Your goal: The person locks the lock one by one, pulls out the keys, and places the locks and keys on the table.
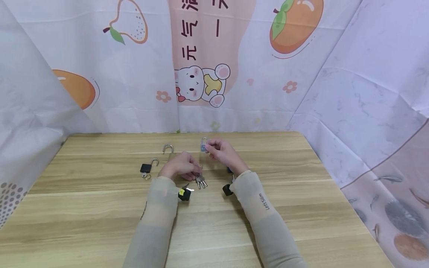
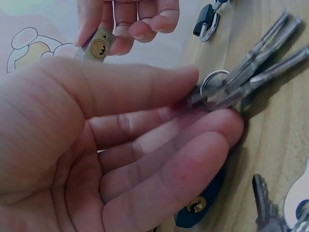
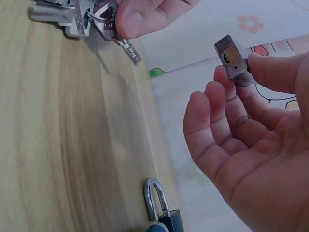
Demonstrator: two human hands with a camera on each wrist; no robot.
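My left hand (image 1: 181, 166) pinches a bunch of keys (image 1: 201, 181) between thumb and fingers. In the left wrist view the metal ring (image 2: 216, 72) shows at the fingertips, the key blades pointing away from the hand. A small silver padlock (image 1: 203, 148) with its shackle closed is held up by my right hand (image 1: 222, 150), between thumb and fingertips. Its brass keyhole (image 3: 230, 55) faces the right wrist camera. The keys hang lower and nearer to me than the padlock, apart from it.
A black padlock (image 1: 145, 168) with raised shackle and keys lies at left. A large open shackle (image 1: 168, 146) shows behind my left hand; its blue body (image 2: 190, 217) appears underneath. Another dark padlock (image 3: 174, 221) is partly hidden by my right wrist. A curtain (image 1: 134, 93) hangs behind the table.
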